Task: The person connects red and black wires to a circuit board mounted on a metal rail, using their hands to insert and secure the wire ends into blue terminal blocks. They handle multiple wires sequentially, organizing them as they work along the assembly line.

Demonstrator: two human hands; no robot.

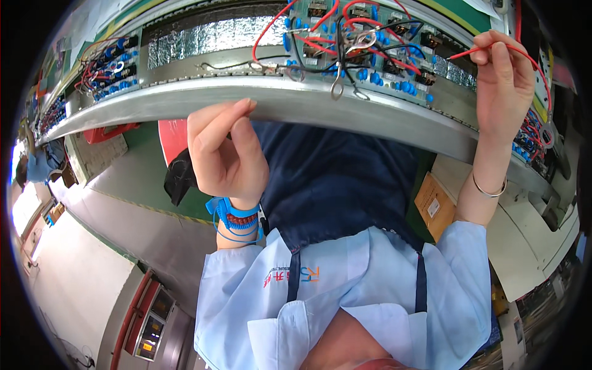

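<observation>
My right hand is raised at the conveyor's right part, fingertips pinching a red wire. One end of the wire points left from my fingers, and the other hangs down past my hand to a ring terminal. My left hand is in front of the metal rail, fingers curled and tips drawn together; whatever they hold, if anything, does not show. Between and beyond my hands lies a green circuit board with blue round components, red and black wires and ring terminals.
A metal conveyor rail runs across in front of me. More wired boards lie on the line at the far left and beyond my right forearm. A blue coiled wrist strap circles my left wrist. A cardboard box stands below at right.
</observation>
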